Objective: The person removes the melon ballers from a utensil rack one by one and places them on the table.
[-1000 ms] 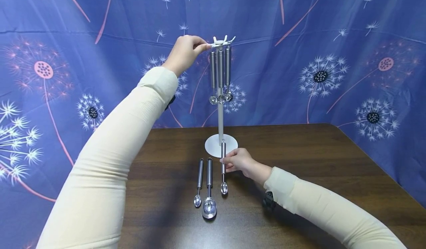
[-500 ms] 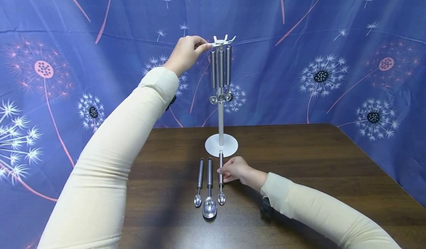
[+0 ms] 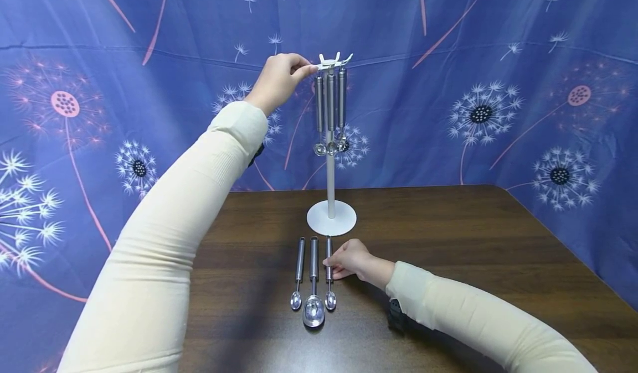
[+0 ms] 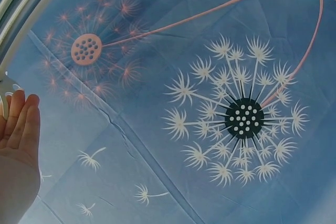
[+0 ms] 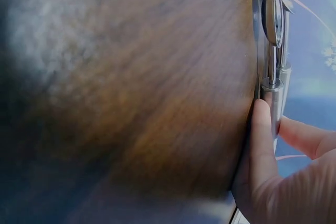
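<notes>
My left hand [image 3: 281, 78] pinches one hook arm at the top of a white hanging stand [image 3: 331, 180]; its fingertips show at the edge of the left wrist view. Several steel scoops [image 3: 331, 102] hang from the stand by their handles. Low at the table, my right hand [image 3: 353, 259] holds a small steel scoop [image 3: 330, 300] by its handle between thumb and fingers, bowl toward me. In the right wrist view the thumb and a finger [image 5: 261, 129] flank that handle. Left of it lie a large round-bowled scoop [image 3: 313, 311] and another small scoop [image 3: 300, 263], roughly parallel.
The stand's round white base [image 3: 319, 224] sits on the dark wooden table [image 3: 438, 234], just behind the scoops. A blue curtain [image 3: 399, 124] with dandelion prints hangs behind the table.
My right hand has moved toward me and slightly left with the small scoop, bringing it down beside the large scoop, in line with the others. My left hand has stayed on the stand.
</notes>
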The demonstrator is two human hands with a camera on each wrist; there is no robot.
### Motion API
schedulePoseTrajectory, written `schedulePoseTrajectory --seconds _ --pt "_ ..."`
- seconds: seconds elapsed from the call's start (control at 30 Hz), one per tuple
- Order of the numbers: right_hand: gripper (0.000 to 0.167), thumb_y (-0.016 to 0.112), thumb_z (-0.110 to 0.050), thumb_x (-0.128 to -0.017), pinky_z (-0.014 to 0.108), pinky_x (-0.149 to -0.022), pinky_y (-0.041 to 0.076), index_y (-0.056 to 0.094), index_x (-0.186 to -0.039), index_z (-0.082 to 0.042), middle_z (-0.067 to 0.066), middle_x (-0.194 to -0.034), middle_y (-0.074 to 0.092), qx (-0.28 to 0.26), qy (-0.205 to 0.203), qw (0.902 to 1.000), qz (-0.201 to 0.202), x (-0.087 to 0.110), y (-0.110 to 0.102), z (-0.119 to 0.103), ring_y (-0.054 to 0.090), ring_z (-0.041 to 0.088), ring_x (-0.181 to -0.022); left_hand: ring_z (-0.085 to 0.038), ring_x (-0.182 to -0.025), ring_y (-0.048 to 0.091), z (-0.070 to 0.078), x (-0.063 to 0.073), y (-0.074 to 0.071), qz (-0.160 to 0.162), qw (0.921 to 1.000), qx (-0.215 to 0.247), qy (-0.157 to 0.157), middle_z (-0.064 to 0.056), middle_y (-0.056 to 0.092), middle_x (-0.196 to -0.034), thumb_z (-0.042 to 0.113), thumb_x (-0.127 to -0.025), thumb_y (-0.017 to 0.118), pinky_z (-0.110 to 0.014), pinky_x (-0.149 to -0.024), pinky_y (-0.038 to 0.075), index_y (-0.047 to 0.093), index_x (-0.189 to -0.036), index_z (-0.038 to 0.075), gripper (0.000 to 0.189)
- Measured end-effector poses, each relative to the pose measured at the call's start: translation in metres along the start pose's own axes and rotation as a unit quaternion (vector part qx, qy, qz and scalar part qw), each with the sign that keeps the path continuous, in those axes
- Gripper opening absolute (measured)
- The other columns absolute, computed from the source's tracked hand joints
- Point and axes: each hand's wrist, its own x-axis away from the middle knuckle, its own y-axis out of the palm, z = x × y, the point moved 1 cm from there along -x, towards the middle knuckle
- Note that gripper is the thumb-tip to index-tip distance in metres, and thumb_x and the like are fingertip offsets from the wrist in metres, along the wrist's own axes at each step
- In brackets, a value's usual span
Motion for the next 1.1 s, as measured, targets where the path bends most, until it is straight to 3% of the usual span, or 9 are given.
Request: schedulePoseTrajectory --seconds 0.6,1.1 --pt "0.015 0.075 0.002 -0.080 0.028 -0.059 0.059 0.060 -0.077 0.005 0.010 -0.068 0.058 0.037 0.032 0.9987 -0.012 -0.0005 0.0016 -0.0082 0.057 0.013 -0.048 -0.011 -0.092 0.051 0.0001 -0.0008 0.0016 -0.003 1.0000 0.002 0.000 -0.002 0.065 -0.119 0.043 -0.099 0.051 -0.022 -0.083 0.042 0.065 -0.125 0.014 0.041" --pt "0.015 0.075 0.001 -0.080 0.028 -0.056 0.059 0.060 -0.076 0.004 0.008 -0.067 0.056 0.053 0.031 0.9981 -0.001 -0.0039 0.0010 -0.0093 0.056 0.012 -0.047 -0.009 -0.105 0.057 -0.0003 -0.0015 0.0022 -0.005 0.9994 0.034 -0.012 -0.001 0.065 -0.123 0.045 -0.097 0.052 -0.023 -0.094 0.045 0.062 -0.125 0.013 0.043"
